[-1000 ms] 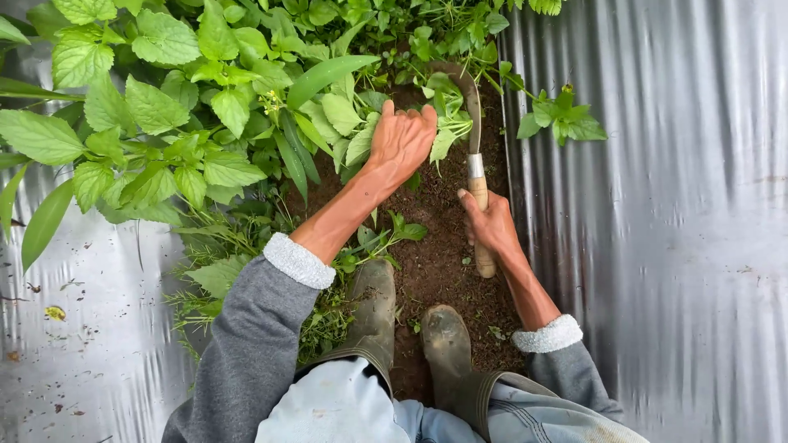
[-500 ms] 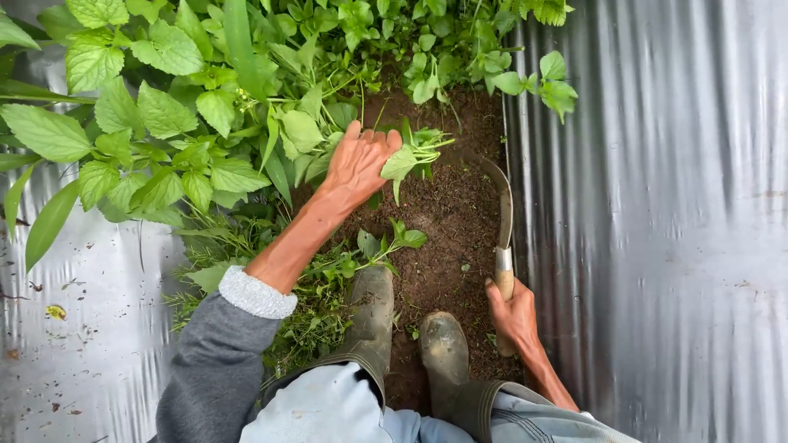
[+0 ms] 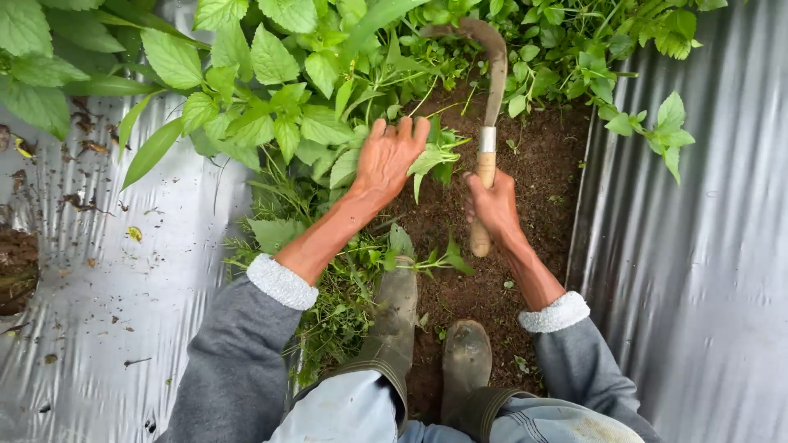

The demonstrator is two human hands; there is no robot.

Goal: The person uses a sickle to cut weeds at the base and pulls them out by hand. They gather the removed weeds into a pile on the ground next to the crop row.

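Note:
My left hand (image 3: pixel 396 156) is closed around a bunch of green leafy weeds (image 3: pixel 431 160) over a strip of bare brown soil (image 3: pixel 533 164). My right hand (image 3: pixel 492 207) grips the wooden handle of a sickle (image 3: pixel 489 90). Its curved blade reaches up and hooks left into the plants at the top of the view. The two hands are close together, the sickle just right of the held weeds.
Silver plastic mulch sheets (image 3: pixel 698 246) lie on both sides of the soil strip. Dense broad-leaved plants (image 3: pixel 246 74) fill the upper left. Cut greens (image 3: pixel 345 303) lie by my two muddy rubber boots (image 3: pixel 464 361). A dark soil clump (image 3: pixel 15 267) sits at the left edge.
My right hand has swung the sickle forward from near my boots up into the plants. My left hand keeps its hold on the weeds. The view has shifted left.

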